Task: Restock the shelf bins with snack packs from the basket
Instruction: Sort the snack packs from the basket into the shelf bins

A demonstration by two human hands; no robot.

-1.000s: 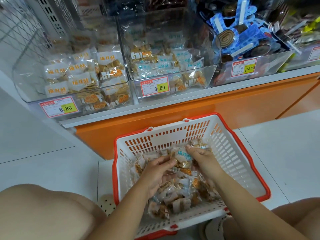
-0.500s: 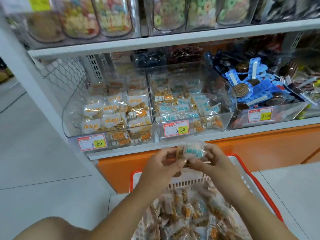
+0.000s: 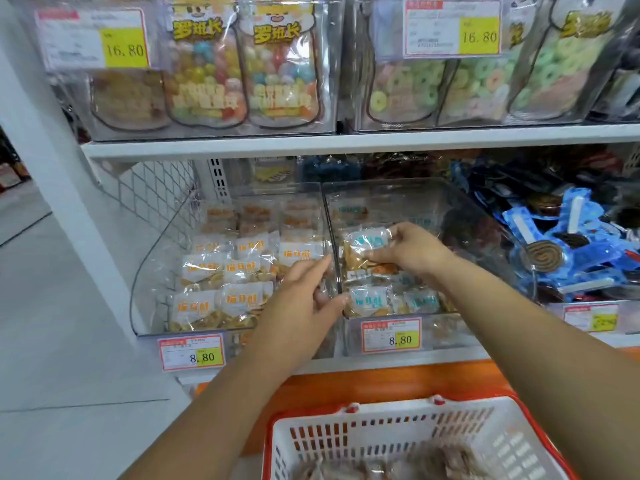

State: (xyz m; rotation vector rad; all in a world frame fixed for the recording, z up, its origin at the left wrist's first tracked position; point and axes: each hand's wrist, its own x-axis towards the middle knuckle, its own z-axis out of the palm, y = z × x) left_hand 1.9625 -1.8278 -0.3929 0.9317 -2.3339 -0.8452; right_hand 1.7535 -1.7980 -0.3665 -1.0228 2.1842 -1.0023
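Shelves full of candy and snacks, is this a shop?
Yes, most likely a snack shop. Yellow price tags hang on clear bins of wrapped snack packs, and a shopping basket sits below the shelf.

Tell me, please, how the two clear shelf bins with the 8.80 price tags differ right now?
The left bin holds packs with orange lettering; the right bin holds packs with blue lettering. The right hand holds a blue-lettered pack inside the right bin, while the left hand holds nothing, at the divider between them. Both are clear, side by side on the lower shelf.
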